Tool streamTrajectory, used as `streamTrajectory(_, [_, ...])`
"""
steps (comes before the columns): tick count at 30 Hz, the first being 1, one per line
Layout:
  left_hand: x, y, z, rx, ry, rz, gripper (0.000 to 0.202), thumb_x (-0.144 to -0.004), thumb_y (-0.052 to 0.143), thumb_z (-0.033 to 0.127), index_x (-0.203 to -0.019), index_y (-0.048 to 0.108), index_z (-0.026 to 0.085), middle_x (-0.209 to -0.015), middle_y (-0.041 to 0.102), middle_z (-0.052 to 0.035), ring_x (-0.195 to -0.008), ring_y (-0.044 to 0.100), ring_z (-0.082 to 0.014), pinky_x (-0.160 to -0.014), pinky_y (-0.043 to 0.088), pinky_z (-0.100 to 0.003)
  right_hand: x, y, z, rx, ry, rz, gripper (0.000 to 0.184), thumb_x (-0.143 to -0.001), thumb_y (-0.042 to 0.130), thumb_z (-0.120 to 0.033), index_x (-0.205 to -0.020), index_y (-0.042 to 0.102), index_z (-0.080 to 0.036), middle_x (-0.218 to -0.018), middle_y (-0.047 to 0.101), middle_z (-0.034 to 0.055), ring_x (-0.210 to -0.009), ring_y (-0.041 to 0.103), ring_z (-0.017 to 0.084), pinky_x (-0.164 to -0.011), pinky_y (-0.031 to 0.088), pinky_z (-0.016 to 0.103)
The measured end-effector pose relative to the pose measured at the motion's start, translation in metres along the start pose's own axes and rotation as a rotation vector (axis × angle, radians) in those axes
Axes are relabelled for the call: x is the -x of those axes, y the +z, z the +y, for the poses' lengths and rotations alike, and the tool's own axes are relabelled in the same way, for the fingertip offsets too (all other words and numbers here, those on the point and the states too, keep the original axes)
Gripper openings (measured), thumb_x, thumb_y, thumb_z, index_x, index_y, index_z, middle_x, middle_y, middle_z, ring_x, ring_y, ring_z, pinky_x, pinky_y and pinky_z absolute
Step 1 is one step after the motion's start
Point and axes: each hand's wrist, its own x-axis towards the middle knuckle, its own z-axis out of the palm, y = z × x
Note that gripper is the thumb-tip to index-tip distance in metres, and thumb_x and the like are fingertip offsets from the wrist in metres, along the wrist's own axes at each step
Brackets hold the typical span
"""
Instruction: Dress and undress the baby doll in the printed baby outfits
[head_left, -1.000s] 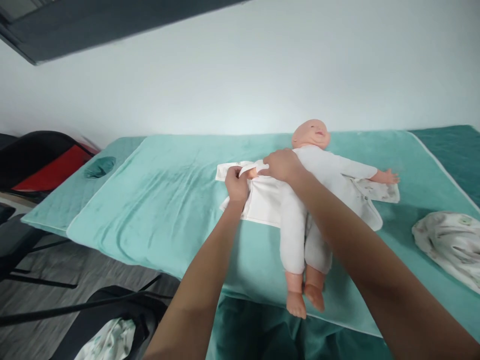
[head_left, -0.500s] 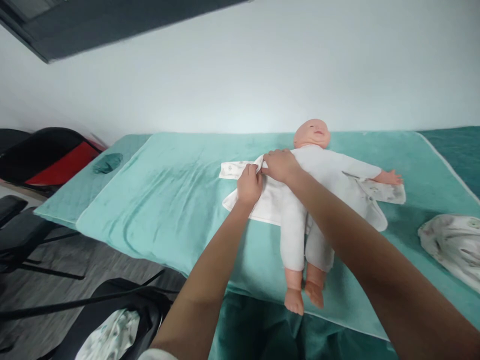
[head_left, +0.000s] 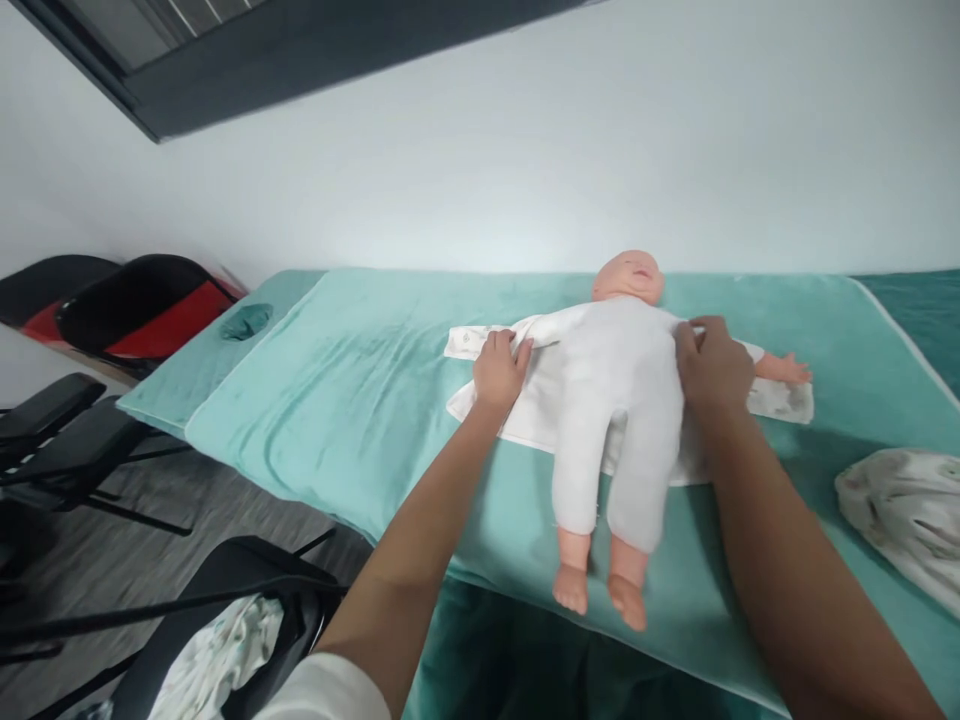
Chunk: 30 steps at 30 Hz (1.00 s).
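A baby doll (head_left: 615,400) in a white bodysuit lies on its back on a teal towel (head_left: 352,400), head toward the wall. Under it a white patterned garment (head_left: 525,410) is spread out. My left hand (head_left: 499,370) pinches the garment's fabric by the doll's near shoulder, beside the empty sleeve (head_left: 472,342). My right hand (head_left: 712,365) rests on the doll's other side, fingers curled at the garment near the doll's outstretched arm (head_left: 784,370).
A crumpled patterned cloth (head_left: 904,515) lies at the towel's right end. A small dark teal cloth (head_left: 246,322) sits at the far left. Black and red chairs (head_left: 135,310) stand left; a chair with patterned fabric (head_left: 217,650) is near me.
My right hand left the doll's near shoulder and crossed to its far side. The left hand moved slightly right along the garment. The doll's near arm is no longer visible.
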Motion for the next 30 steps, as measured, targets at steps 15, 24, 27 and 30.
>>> streamTrajectory(15, [-0.038,-0.042,0.042,0.67,-0.54,-0.344,0.021,-0.081,0.071,0.034,-0.075,0.062,0.016,-0.07,0.059,-0.0003,-0.067,0.053,-0.0136,-0.07,0.042,-0.029,-0.006,0.013,0.015,-0.688,-0.05,-0.42,0.083,-0.091,0.06,-0.059,-0.16,0.034,-0.022,-0.139,0.061,0.0104,-0.134,0.054,0.032,-0.115,0.043,0.046])
streamTrajectory(24, [-0.046,-0.042,0.082,0.682,-0.458,-0.31,0.007,-0.078,0.065,0.022,-0.08,0.065,0.016,-0.073,0.058,0.0016,-0.066,0.052,-0.0115,-0.063,0.038,-0.024,0.01,0.018,0.0,-0.859,-0.249,-0.698,0.105,-0.083,0.068,-0.069,-0.164,0.017,-0.027,-0.168,0.02,0.0042,-0.156,0.015,0.031,-0.126,0.026,0.044])
streamTrajectory(27, [-0.044,-0.057,0.093,0.684,-0.421,-0.391,0.009,-0.077,0.066,0.023,-0.076,0.063,0.015,-0.072,0.058,0.001,-0.065,0.052,-0.011,-0.062,0.039,-0.025,0.008,0.02,0.001,-0.804,-0.254,-0.745,0.106,-0.083,0.067,-0.071,-0.164,0.015,-0.027,-0.168,0.017,0.0049,-0.156,0.015,0.031,-0.128,0.021,0.045])
streamTrajectory(30, [-0.038,-0.075,0.107,0.709,-0.397,-0.535,0.009,-0.079,0.067,0.023,-0.079,0.066,0.014,-0.074,0.06,-0.0008,-0.063,0.053,-0.0102,-0.061,0.039,-0.025,0.007,0.021,0.003,-0.769,-0.244,-0.732,0.106,-0.084,0.066,-0.071,-0.164,0.014,-0.025,-0.168,0.017,0.0065,-0.155,0.017,0.031,-0.128,0.02,0.046])
